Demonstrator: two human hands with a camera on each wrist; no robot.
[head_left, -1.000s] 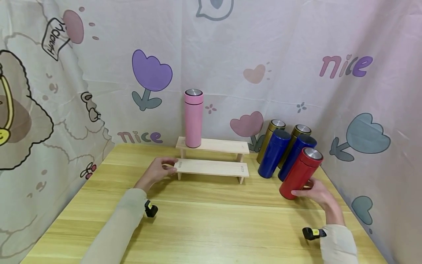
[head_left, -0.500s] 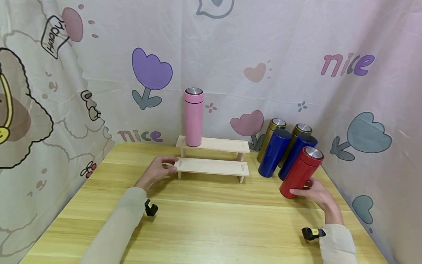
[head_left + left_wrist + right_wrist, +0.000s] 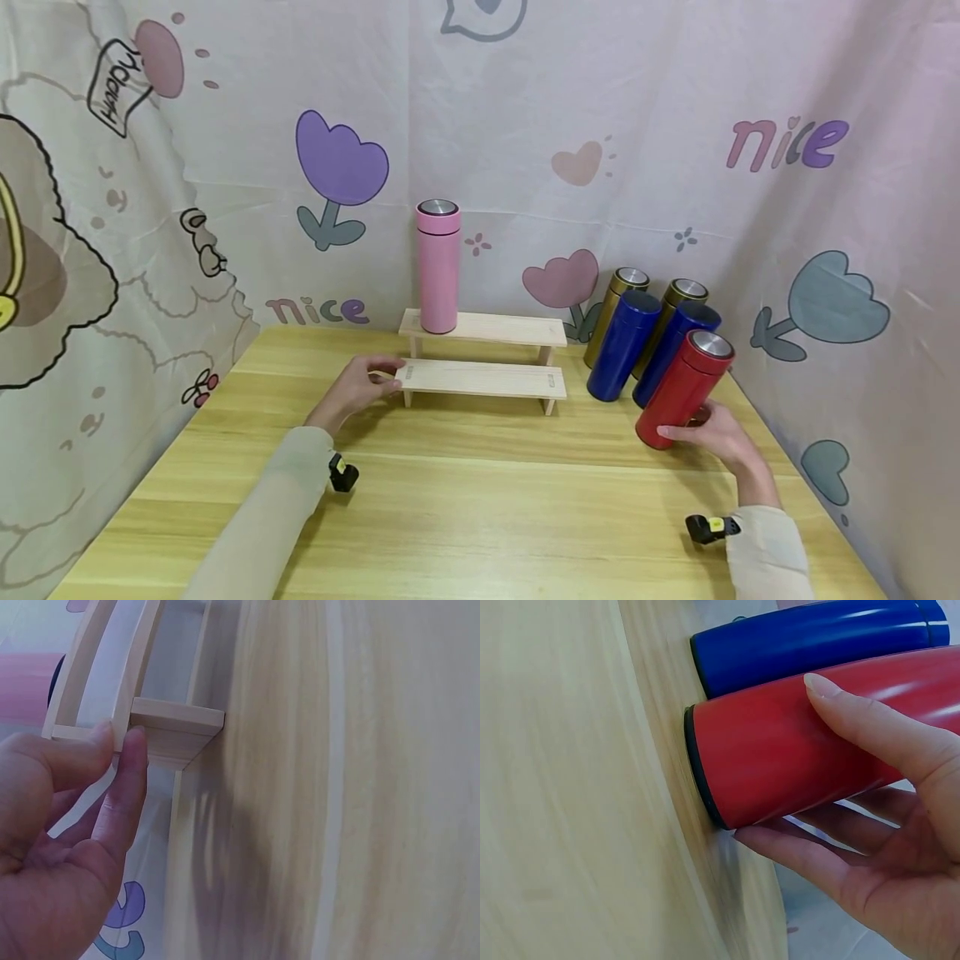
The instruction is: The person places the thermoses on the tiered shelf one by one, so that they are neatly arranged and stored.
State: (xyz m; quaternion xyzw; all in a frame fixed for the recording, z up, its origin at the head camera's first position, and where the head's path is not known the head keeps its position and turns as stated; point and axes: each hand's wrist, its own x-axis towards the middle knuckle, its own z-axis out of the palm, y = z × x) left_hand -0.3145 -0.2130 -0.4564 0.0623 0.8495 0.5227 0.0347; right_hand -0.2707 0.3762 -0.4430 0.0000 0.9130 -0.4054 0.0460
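Observation:
My left hand [image 3: 357,390] pinches the left end of the lower board of a two-tier wooden rack [image 3: 480,380]; in the left wrist view its thumb and fingertip [image 3: 135,742] meet at the board's end. A pink thermos [image 3: 438,275] stands upright on the left part of the upper tier. At the right, my right hand [image 3: 716,437] grips a red thermos [image 3: 682,392] low on its body. Its thumb [image 3: 870,724] lies along the side and the other fingers come round behind. In the right wrist view the thermos's black base is close over the wooden table.
Two blue bottles [image 3: 624,346] and two gold thermoses [image 3: 613,312] stand bunched behind the red one, toward the back right. The wood-grain table [image 3: 480,517] ends at a printed cloth [image 3: 480,117] behind and at both sides.

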